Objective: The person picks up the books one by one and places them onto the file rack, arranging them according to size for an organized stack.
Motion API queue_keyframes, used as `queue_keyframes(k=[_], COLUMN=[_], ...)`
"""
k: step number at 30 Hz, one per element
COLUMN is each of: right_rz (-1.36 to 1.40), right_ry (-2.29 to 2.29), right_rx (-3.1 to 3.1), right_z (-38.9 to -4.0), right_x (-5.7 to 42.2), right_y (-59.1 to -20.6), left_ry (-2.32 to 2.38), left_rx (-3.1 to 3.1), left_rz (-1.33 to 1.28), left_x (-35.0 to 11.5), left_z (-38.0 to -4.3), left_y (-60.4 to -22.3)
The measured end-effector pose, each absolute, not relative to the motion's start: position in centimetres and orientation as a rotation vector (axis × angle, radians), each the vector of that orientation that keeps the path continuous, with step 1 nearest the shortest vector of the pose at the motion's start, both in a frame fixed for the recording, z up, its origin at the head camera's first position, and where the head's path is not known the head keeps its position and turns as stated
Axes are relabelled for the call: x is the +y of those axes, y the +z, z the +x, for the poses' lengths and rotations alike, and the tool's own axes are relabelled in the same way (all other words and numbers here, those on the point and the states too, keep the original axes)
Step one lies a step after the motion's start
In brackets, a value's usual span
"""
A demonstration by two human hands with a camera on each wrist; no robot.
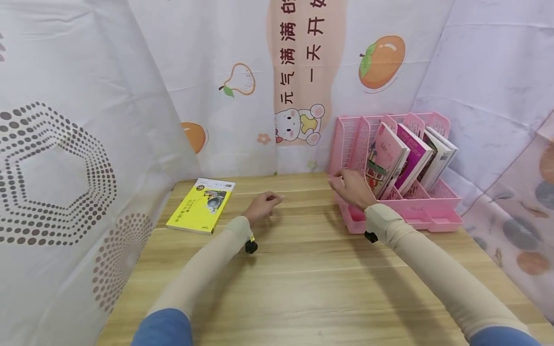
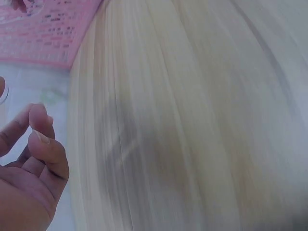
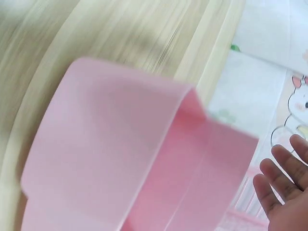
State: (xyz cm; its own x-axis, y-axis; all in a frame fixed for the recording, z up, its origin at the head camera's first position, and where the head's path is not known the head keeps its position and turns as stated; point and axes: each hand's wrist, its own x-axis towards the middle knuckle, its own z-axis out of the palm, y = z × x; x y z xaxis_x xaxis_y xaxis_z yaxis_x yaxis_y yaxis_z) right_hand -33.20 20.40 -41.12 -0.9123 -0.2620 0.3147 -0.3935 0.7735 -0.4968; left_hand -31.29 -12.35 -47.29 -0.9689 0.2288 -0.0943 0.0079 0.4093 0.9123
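Note:
A pink book organizer (image 1: 415, 211) stands at the back right with several books leaning in its slots. Among them are a pink illustrated book (image 1: 387, 151) and a purple book (image 1: 413, 156). My right hand (image 1: 352, 187) is in front of the organizer's left slots, above its front tray (image 3: 96, 125); the fingers are extended in the right wrist view and hold nothing. My left hand (image 1: 261, 206) is over the table, its fingers loosely bent around nothing. To its left lies a yellow book (image 1: 199, 206), flat on the table.
The wooden table (image 1: 303, 288) reaches back to a printed curtain (image 1: 242, 129). More patterned cloth hangs along the left and right sides. White books (image 1: 439, 154) lean in the organizer's right slot, close to the right curtain.

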Motion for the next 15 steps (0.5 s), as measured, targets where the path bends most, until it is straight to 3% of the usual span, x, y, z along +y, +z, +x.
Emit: queue_keyframes(k=[15], right_rz=[0.780], right_ry=[0.608], right_rx=[-2.918], right_z=[-34.4], right_x=[14.7], right_y=[-41.9], left_ry=[1.602], left_rx=[2.518], left_rz=[0.006], left_x=[-20.3], left_z=[-29.9], left_y=[-47.3])
